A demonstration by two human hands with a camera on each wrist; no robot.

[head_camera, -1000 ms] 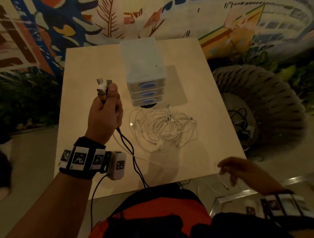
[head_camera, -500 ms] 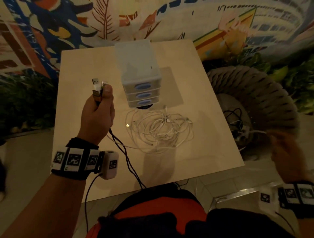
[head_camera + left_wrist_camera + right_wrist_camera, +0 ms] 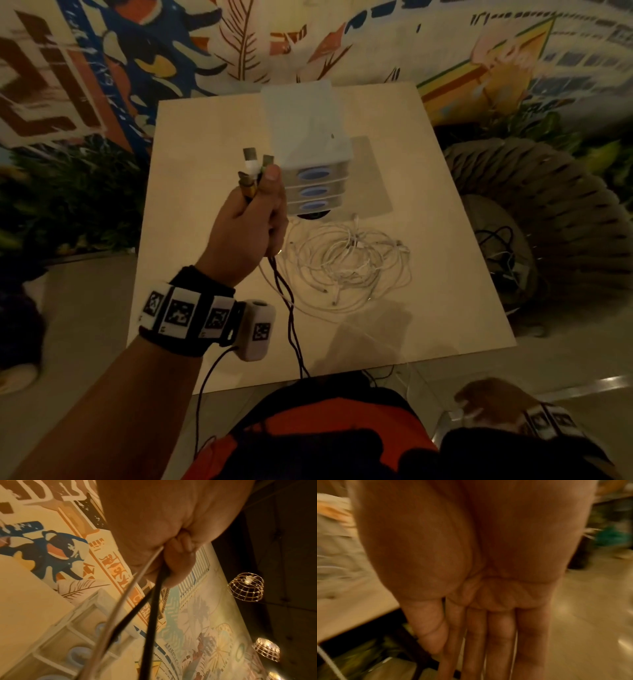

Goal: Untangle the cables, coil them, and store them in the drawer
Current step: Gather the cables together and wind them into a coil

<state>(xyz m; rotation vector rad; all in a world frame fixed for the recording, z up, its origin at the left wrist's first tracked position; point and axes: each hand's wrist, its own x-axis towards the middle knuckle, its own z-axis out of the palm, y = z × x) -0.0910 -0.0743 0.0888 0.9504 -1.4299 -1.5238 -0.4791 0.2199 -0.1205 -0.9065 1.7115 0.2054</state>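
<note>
My left hand (image 3: pixel 260 192) is raised over the pale table (image 3: pixel 205 137) and grips a bunch of cable plugs (image 3: pixel 252 168), which stick up past the thumb. Two black cables (image 3: pixel 291 308) and a thin white one hang from the fist down past the table's front edge. In the left wrist view the curled fingers (image 3: pixel 178 561) close round the black cables (image 3: pixel 152 608) and the white cable (image 3: pixel 130 588). A loose tangle of white cables (image 3: pixel 349 263) lies in front of the small three-drawer unit (image 3: pixel 308 150), whose drawers are closed. My right hand (image 3: pixel 493 401) is low at the right, fingers (image 3: pixel 500 635) straight, holding nothing.
A round woven chair (image 3: pixel 548 205) stands right of the table with dark cables (image 3: pixel 503 253) on its seat. A painted wall runs behind. The table's front edge (image 3: pixel 342 373) is close to my lap. A white cable (image 3: pixel 327 661) crosses the right wrist view's lower left corner.
My right hand swung out to the right towards the chair, then dropped back low beside my lap. The left hand keeps the plugs raised in about the same place.
</note>
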